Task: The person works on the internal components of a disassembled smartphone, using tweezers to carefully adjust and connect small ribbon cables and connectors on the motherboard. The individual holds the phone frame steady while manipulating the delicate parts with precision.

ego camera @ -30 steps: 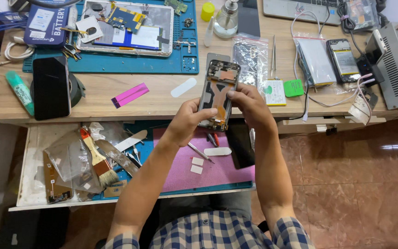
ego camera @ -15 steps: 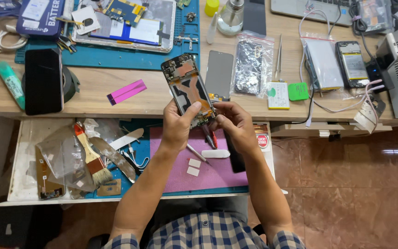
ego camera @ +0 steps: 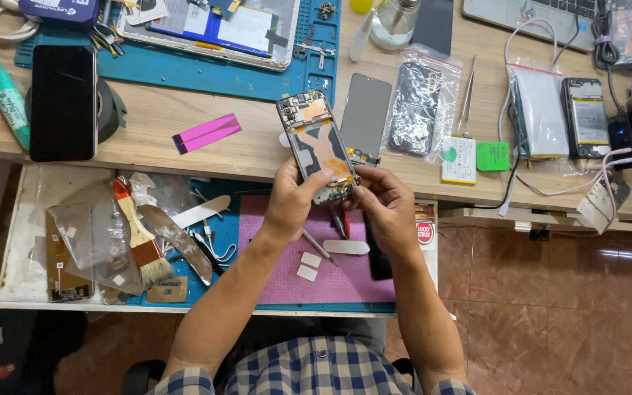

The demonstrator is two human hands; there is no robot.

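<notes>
Left hand (ego camera: 292, 199) gripping opened phone (ego camera: 317, 145) at frame centre, above bench (ego camera: 148, 121) edge; right hand (ego camera: 383, 207) pinching its lower end. Back cover already off, internals exposed; reassembly seemingly not yet done.

Both forearms are extended forward from the lower edge of the view, converging toward the middle; the left hand (ego camera: 292, 201) is curled with the thumb raised on top; the right hand (ego camera: 384, 207) is cupped close beside it, fingers bent inward, the fingertips nearly met.
</notes>
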